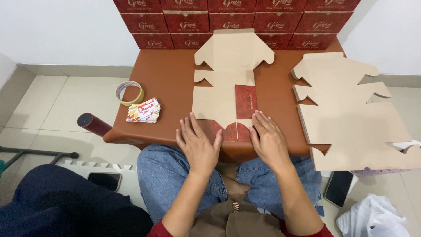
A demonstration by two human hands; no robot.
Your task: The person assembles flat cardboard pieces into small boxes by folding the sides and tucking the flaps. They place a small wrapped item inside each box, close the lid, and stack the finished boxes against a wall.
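One flat, unfolded box blank (226, 83) of tan cardboard lies printed side down on the brown table (175, 79), reaching from the back edge to the front edge near the middle; one dark red panel is folded up onto it right of its centre, and rounded red flaps show at the front edge between the two hands. The left hand (198, 144) lies flat and unclenched, palm down, fingers spread, on the blank's near left part at the table's front edge, grasping nothing. The right hand (268, 139) lies likewise flat and unclenched, fingers together, on the near right part just below the red panel, also grasping nothing. At the table's right edge, and overhanging it, sits one stack of flat tan blanks (351, 123) of the same cut-out shape; the number of sheets in it cannot be told. Near the left edge lie one roll of tape (129, 93) with a yellowish rim and, just in front of it, one small pile of white-and-red printed cards (144, 110). Along the back edge, against the white wall, stand dark red closed boxes (228, 22) with pale lettering, stacked in three rows, thirteen or so showing, the top row cut off by the frame. On the floor lie two dark phones, one (104, 180) at the left on a white foam mat and one (338, 188) at the right, beside one white plastic bag (372, 217).
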